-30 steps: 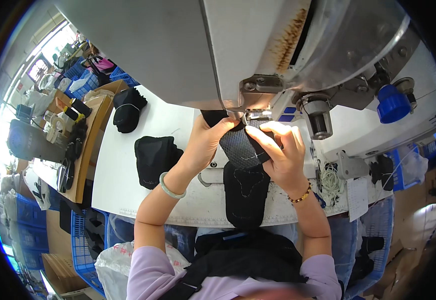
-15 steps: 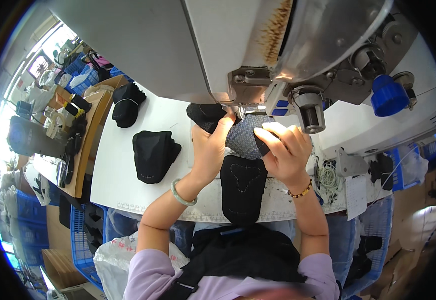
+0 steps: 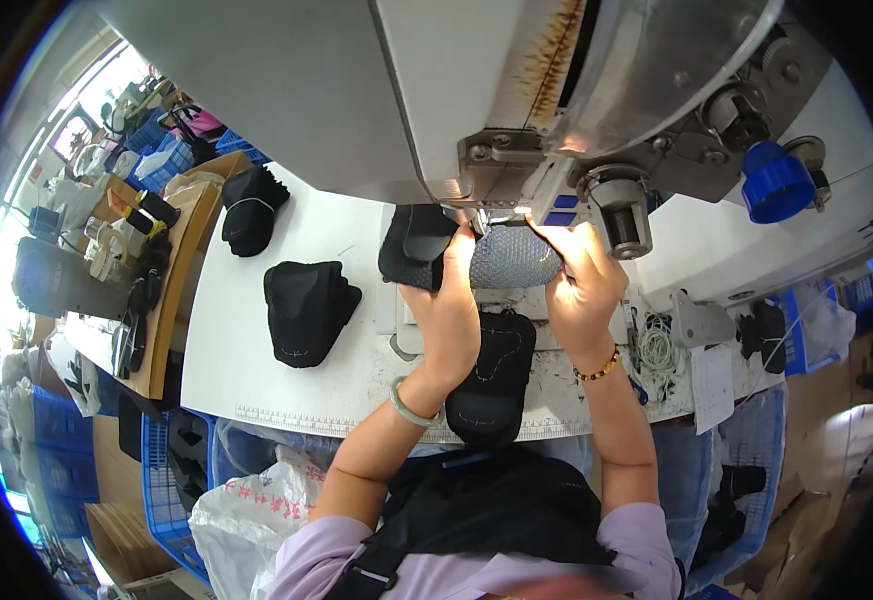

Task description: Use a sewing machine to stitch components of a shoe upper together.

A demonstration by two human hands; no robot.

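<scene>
A grey mesh fabric piece with black parts (image 3: 511,258) lies under the needle area of a large sewing machine (image 3: 501,165). My left hand (image 3: 446,300) grips its left side, thumb pointing up toward the presser foot, with a black flap to the left of it. At the right edge, my right hand (image 3: 584,285) pinches the fabric between thumb and fingers. Just below the hands, a black stitched fabric piece (image 3: 491,385) with pale outline stitching rests on the table, partly covered by my left wrist.
On the white table (image 3: 226,340) at left are a black fabric stack (image 3: 308,312) and a tied black bundle (image 3: 252,210). A tangle of pale cord (image 3: 659,352) and a hanging paper sheet (image 3: 713,388) are at right. Blue baskets (image 3: 166,470) stand below the table.
My left hand has shifted right and slightly down, its forearm moving inward. My right hand has turned more upright at the fabric's edge. The mesh piece has rotated and now lies more crosswise.
</scene>
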